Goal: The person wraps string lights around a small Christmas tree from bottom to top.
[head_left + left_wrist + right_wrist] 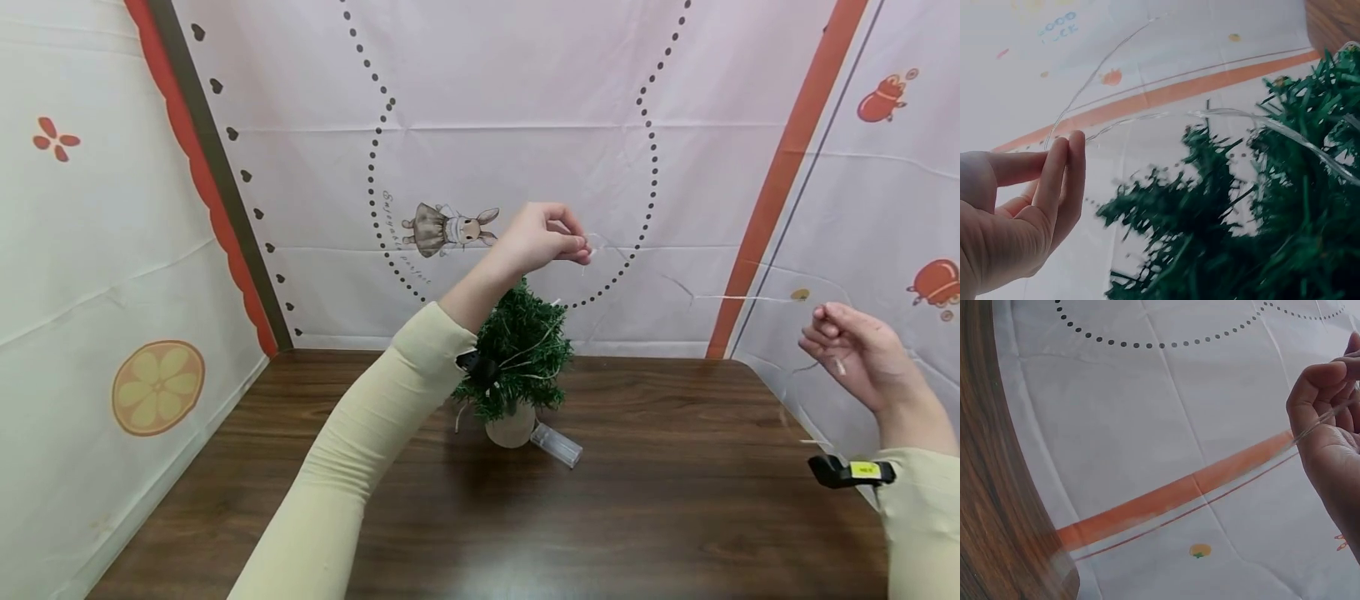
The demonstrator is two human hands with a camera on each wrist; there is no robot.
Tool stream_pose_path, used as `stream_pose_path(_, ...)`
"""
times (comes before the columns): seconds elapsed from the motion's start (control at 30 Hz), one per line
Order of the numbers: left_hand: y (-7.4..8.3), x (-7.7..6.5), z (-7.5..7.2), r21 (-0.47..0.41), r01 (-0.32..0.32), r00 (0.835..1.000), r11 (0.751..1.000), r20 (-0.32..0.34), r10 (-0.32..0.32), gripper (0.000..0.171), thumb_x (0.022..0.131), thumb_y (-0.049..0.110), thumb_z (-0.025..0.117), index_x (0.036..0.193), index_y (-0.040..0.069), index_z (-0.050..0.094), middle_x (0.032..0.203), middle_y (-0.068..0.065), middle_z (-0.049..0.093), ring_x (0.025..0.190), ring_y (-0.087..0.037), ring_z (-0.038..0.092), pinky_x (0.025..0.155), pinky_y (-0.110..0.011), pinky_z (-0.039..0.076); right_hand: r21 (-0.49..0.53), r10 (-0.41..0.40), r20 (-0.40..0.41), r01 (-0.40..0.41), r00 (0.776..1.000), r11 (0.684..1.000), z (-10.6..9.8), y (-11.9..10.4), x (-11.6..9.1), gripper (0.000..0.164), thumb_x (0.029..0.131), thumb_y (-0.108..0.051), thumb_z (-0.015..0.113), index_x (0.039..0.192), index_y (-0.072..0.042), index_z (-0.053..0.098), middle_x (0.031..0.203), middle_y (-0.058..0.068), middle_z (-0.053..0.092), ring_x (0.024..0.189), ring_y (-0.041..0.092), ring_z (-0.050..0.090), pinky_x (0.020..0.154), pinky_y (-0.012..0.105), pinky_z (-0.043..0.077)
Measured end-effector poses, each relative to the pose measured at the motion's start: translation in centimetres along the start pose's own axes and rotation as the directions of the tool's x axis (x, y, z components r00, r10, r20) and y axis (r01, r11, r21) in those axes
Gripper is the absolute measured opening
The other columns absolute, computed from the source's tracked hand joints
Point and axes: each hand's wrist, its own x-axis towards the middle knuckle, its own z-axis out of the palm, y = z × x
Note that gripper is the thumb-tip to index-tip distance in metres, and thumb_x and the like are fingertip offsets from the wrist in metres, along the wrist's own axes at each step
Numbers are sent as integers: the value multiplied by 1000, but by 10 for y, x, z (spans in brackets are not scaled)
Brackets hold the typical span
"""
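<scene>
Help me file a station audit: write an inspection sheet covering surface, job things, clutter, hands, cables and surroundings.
Surface: brown wood-grain table.
Job things: green tree upright in a pale pot; clear box beside it.
Clutter: nothing seen.
Hands: left hand pinches wire; right hand also holds wire.
Cables: wire runs from tree to left hand, with more strung towards right hand.
Surroundings: printed cloth behind and at both sides.

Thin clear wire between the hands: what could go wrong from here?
Possible tangle: the thin clear wire hangs in loose curves near the right hand. Possible tip: wire also lies across the small green artificial tree; a hard pull might shift it. Possible slip: the left hand merely pinches the wire.
</scene>
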Motion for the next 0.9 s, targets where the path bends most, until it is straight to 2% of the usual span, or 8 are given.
stream_pose_path(0.1, -3, 3, 6, 17, 21, 999, 1000, 43, -21, 9, 88, -6, 60, 81, 0, 58, 96, -24, 69, 79, -25, 71, 79, -26, 56, 74, -12, 36, 9, 999, 997, 1, 0, 4, 61, 100, -8, -3, 106, 18, 52, 72, 11, 32, 66, 21, 23, 79, 33, 43)
stream_pose_path(0.27, -9, 9, 10, 62, 53, 993, 997, 101, -59, 9, 88, -8, 59, 81, -2, 58, 99, -28, 67, 84, -29, 71, 81, -28, 56, 47, -11, 27, 10, 1000, 999, 6, -1, 10, 60, 101, -8, -1, 106, 17, 54, 73, 10, 33, 66, 20, 23, 81, 33, 44)
stream_pose_path(0.4, -12, 13, 9, 118, 71, 987, 990, 134, -87, 11, 89, -9, 57, 80, -2, 56, 104, -31, 65, 91, -33, 69, 84, -30, 56, 68, -7, 30, 5, 1000, 998, 10, -1, 17, 61, 100, -8, -1, 107, 18, 53, 74, 11, 35, 67, 21, 25, 81, 35, 45)
stream_pose_path(0.53, -14, 16, 2, 185, 69, 988, 980, 124, -93, 10, 90, -7, 55, 82, -2, 56, 104, -29, 65, 93, -33, 69, 82, -28, 56, 74, -9, 34, 6, 999, 997, 12, 2, 26, 60, 100, -8, -1, 109, 18, 52, 78, 13, 44, 68, 22, 26, 82, 36, 46)
stream_pose_path(0.63, -16, 18, -5, 234, 57, 991, 971, 108, -84, 8, 90, -4, 57, 83, -1, 57, 101, -25, 67, 91, -30, 70, 80, -26, 56, 61, -18, 32, 16, 999, 998, 14, 4, 33, 58, 101, -6, 1, 109, 19, 53, 79, 15, 51, 68, 22, 27, 76, 34, 42)
stream_pose_path(0.8, -21, 22, -15, 246, 68, 990, 967, 102, -96, 10, 89, -2, 59, 80, 1, 55, 97, -24, 68, 90, -30, 70, 82, -28, 55, 18, -8, 18, 8, 1000, 1000, 19, 9, 46, 56, 101, -3, 4, 107, 18, 55, 80, 15, 56, 69, 22, 26, 68, 32, 28)
stream_pose_path(0.9, -24, 24, -22, 239, 87, 989, 967, 95, -113, 10, 89, -2, 58, 81, 1, 55, 98, -24, 67, 92, -31, 69, 83, -28, 55, -31, 8, 22, -7, 1000, 999, 22, 14, 54, 55, 102, -2, 4, 108, 16, 56, 80, 12, 55, 70, 22, 26, 67, 31, 30)
